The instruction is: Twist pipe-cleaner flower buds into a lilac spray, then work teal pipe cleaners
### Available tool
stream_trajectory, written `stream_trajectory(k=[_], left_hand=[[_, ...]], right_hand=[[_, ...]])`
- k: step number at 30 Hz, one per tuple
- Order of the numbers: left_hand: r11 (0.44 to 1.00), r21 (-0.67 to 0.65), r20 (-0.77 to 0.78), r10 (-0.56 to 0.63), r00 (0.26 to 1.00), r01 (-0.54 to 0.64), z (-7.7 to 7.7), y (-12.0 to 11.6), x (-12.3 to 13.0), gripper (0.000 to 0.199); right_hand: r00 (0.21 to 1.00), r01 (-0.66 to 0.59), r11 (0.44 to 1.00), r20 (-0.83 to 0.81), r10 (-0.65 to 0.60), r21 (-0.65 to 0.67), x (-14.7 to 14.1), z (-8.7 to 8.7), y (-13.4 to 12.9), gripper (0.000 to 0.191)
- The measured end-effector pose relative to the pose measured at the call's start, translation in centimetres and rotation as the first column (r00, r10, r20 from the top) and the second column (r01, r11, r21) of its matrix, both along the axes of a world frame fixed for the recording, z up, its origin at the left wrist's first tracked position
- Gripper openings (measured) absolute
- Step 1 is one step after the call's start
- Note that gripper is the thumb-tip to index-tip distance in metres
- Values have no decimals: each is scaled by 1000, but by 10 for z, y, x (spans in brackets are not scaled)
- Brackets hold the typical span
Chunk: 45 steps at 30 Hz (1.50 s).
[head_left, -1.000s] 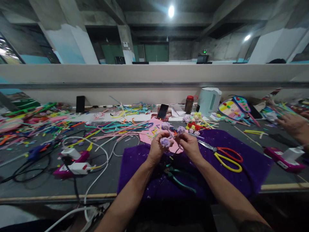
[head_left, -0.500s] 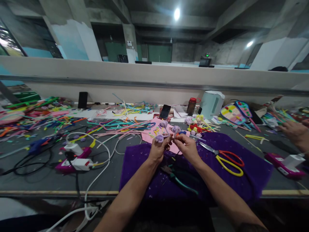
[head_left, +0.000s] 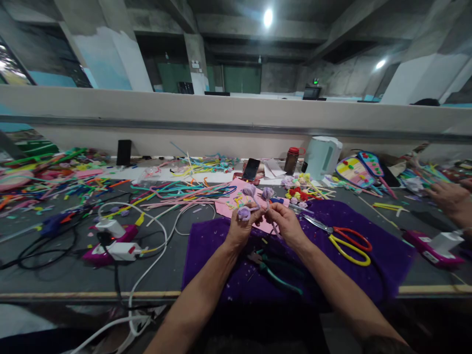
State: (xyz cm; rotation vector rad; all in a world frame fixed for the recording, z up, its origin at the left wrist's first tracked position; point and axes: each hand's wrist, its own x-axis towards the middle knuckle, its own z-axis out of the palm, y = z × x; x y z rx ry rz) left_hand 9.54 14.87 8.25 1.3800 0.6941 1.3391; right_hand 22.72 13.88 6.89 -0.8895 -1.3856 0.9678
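My left hand (head_left: 240,228) is closed on the stems of purple fuzzy flowers (head_left: 244,213), whose heads stand above its fingers. Close beside it, my right hand (head_left: 286,221) pinches a purple stem, with one flower head (head_left: 267,193) just above the fingertips and a stem end hanging below. Both hands are over a purple cloth (head_left: 210,241), in front of a pink sheet (head_left: 225,206) scattered with small yellow bits. Green-handled pliers (head_left: 278,278) lie on the cloth below my hands. Scissors with red and yellow handles (head_left: 346,246) rest to the right.
Power strips (head_left: 92,253) with cables sit left, another (head_left: 429,250) right. Behind are a phone (head_left: 251,169), a red-capped bottle (head_left: 292,161), a pale kettle (head_left: 322,157) and coloured pipe cleaners (head_left: 184,191). Another person's hand (head_left: 448,196) is at the far right.
The purple flower heads in my hands have shifted and turned slightly. A purple stem end now shows below my right hand. The view has moved a little.
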Motion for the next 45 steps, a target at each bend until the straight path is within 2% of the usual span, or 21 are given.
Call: stream_trajectory(k=[5,11,17,25,32,35,39,45], left_hand=[[997,74,-70,24,997,-19,5,0,-4,18],[997,47,-106,73,992,-68,9,1,-5,20],[990,38,-155,142,978,-138,5,1,-3,21],[973,60,-59,225,973,-221,-8,1,2,20],[967,53,16,250,968,-251,-15,2,8,20],[970,43,10,237,971,-238,-14,5,6,22],[974,5,76,227,971,-228,-8,7,2,25],[991,-77,49,115,992,-111,-6,5,3,29]], right_hand=[[995,-27,997,-93,20,-69,0,0,1,25],[990,-77,994,-127,66,-83,5,-4,3,25],[992,-53,997,-120,46,-56,7,-4,3,20],[995,32,999,-92,-33,-12,3,-8,4,22],[995,89,994,-55,-86,56,0,-12,7,17],[996,81,996,-51,-79,40,-1,-10,6,18],[999,30,999,-19,-30,18,0,-8,3,15],[999,43,998,-1,-43,52,4,-12,4,15]])
